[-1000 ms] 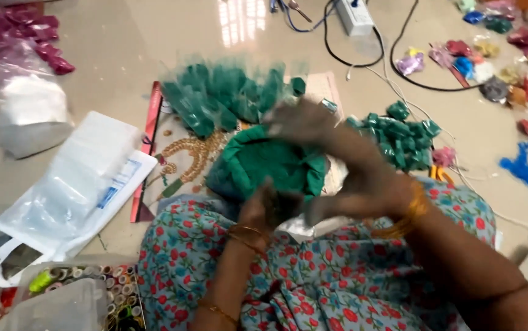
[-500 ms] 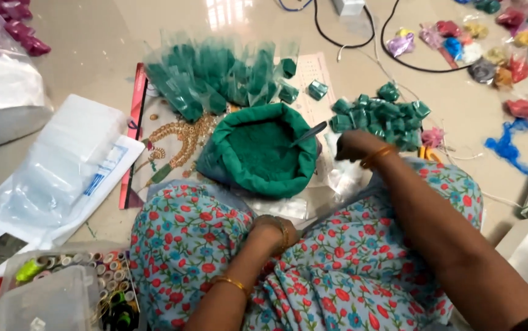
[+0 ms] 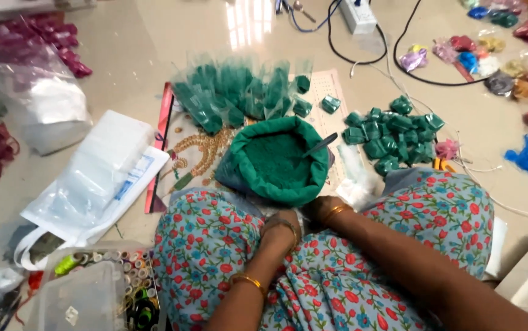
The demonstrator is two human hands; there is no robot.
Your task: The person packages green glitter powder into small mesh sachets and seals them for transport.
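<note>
A green bag (image 3: pixel 246 164) with a rolled rim, full of green powder, stands on the floor in front of my knees. A metal spoon (image 3: pixel 320 145) leans in it. My left hand (image 3: pixel 281 231) and my right hand (image 3: pixel 324 209) are tucked down between my knees just below the bag's rim. Bangles show on both wrists, and the fingers are hidden by my floral dress. Behind the bag stands a row of open clear packets of green powder (image 3: pixel 239 92). To the right lies a pile of folded green packets (image 3: pixel 392 132).
Clear plastic bags (image 3: pixel 92 178) lie at left, and a box of thread spools (image 3: pixel 92 288) sits at bottom left. A power strip (image 3: pixel 357 15) with cables is at the top. Coloured powder packets (image 3: pixel 497 55) and a blue spill (image 3: pixel 527 160) are at right.
My right hand has drawn back from the pile of folded packets to my lap. A second ago both hands were over the green bag; the bag now stands uncovered.
</note>
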